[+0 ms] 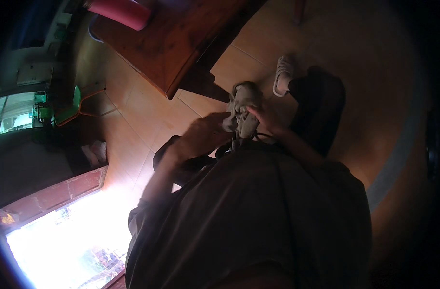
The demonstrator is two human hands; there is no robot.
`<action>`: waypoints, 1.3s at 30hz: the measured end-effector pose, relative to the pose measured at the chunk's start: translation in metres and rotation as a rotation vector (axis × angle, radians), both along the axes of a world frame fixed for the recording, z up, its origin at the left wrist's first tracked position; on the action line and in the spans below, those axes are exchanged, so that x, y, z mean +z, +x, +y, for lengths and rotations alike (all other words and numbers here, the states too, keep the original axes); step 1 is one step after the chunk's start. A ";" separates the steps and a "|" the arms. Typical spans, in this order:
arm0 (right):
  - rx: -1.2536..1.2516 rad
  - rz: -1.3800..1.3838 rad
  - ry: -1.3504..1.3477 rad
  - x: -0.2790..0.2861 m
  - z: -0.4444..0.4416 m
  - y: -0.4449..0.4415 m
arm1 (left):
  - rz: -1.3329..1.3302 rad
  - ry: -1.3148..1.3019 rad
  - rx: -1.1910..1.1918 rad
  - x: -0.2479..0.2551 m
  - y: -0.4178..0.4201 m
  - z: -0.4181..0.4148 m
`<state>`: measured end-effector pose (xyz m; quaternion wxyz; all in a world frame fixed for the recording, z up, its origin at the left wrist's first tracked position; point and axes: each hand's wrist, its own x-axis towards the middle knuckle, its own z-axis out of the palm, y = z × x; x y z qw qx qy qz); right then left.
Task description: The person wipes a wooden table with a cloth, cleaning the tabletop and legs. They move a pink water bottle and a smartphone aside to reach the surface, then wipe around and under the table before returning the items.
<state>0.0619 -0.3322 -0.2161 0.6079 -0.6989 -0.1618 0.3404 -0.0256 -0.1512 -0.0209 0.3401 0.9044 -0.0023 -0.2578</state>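
A greyish-beige shoe (pixel 247 94), apparently with laces, is held close above my lap, its opening hard to make out in the dim light. My right hand (pixel 265 115) grips its side, thumb and fingers on the fabric. My left hand (pixel 209 130) is at the other side of it, fingers slightly bent and blurred; whether they press on the shoe is not clear. Dark cords (pixel 265 136) hang near my waist, just below the shoe. My foot wears a light strapped sandal (pixel 282 74) on the floor beyond my right hand.
A brown wooden table (pixel 155 54) juts in ahead, with a pink cylindrical object (pixel 122 12) on it. Orange-brown tiles (pixel 133 104) cover the floor. A green chair (pixel 70 108) stands at the left. Bright light enters through a doorway with a reddish frame (pixel 57 195) at lower left.
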 end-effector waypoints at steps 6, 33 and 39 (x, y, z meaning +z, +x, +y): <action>-0.370 -0.539 0.389 0.088 0.054 0.015 | -0.909 0.166 0.268 0.076 0.036 0.035; -0.357 0.204 0.658 -0.013 0.137 0.033 | -0.898 0.409 -0.104 0.036 0.114 0.071; 0.018 -0.449 0.064 -0.014 0.143 0.050 | -0.865 0.465 -0.121 0.041 0.108 0.073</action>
